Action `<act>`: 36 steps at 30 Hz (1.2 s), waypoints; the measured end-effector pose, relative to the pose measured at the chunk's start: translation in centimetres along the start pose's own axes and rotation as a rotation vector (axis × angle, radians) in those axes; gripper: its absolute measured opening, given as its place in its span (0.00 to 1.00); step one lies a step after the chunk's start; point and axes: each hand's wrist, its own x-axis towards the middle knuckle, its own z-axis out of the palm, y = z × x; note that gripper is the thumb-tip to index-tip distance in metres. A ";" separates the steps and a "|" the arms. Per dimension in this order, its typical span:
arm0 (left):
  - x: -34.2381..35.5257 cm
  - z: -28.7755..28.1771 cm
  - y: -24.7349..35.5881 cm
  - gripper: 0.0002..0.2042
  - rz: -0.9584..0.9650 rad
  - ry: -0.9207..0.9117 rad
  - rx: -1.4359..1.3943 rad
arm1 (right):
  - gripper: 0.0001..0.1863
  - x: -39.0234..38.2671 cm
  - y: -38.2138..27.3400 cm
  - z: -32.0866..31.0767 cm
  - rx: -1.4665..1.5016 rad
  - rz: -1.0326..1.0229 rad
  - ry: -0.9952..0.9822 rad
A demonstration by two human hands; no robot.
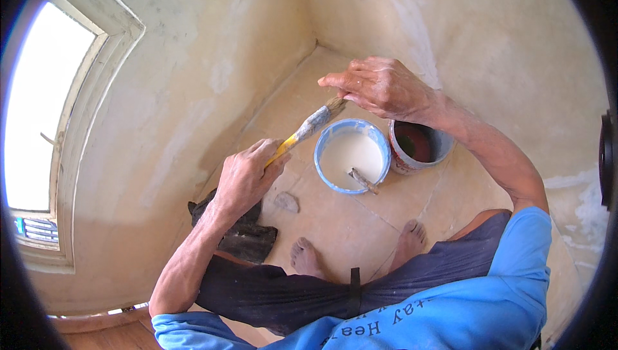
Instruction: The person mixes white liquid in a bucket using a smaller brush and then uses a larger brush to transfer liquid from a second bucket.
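Note:
My left hand (250, 176) is closed round the yellow handle of a paintbrush (313, 122), whose ferrule is smeared grey-white. The brush slants up to the right, its brown bristles pointing away from me. At the bristle tips, my right hand (385, 89) has its fingers curled against them, with the index finger extended to the left. Below the brush head stands a blue-rimmed bucket (318, 168) of creamy white liquid. A stick-like tool (364, 181) coated in the same stuff leans on its near rim.
Beside the bucket, under my right wrist, stands a second pail (440, 150) with dark reddish contents. A black cloth or bag (248, 242) and a flat grey lump (286, 202) lie on the tiled floor. Patchy plastered walls (257, 41) meet in a corner ahead; a bright window (48, 112) is at left.

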 end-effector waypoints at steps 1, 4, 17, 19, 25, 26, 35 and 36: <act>0.0 0.0 -0.1 0.13 0.015 0.007 0.035 | 0.23 0.1 -0.2 -0.1 -0.067 -0.022 -0.033; 0.2 0.2 -0.2 0.13 0.011 0.016 0.103 | 0.22 0.3 -0.9 -0.3 -0.250 -0.085 -0.115; 0.3 -0.7 0.1 0.16 -0.251 -0.120 -0.279 | 0.19 0.4 0.7 0.2 0.446 0.449 0.051; 0.4 -0.5 -0.2 0.18 -0.240 -0.150 -0.393 | 0.20 0.5 0.3 0.3 0.629 0.510 0.055; 0.6 -0.5 0.1 0.19 -0.258 -0.224 -0.694 | 0.21 0.9 0.6 -0.9 0.946 0.653 0.112; 0.8 -0.6 -0.2 0.20 -0.241 -0.238 -0.718 | 0.20 1.2 0.8 -1.4 0.963 0.692 0.114; 0.7 -0.1 -0.1 0.22 -0.210 -0.230 -0.843 | 0.17 1.0 0.9 -1.8 1.089 0.835 0.024; 0.8 0.0 0.0 0.22 -0.206 -0.224 -0.849 | 0.16 0.8 1.1 -1.5 1.060 0.793 -0.056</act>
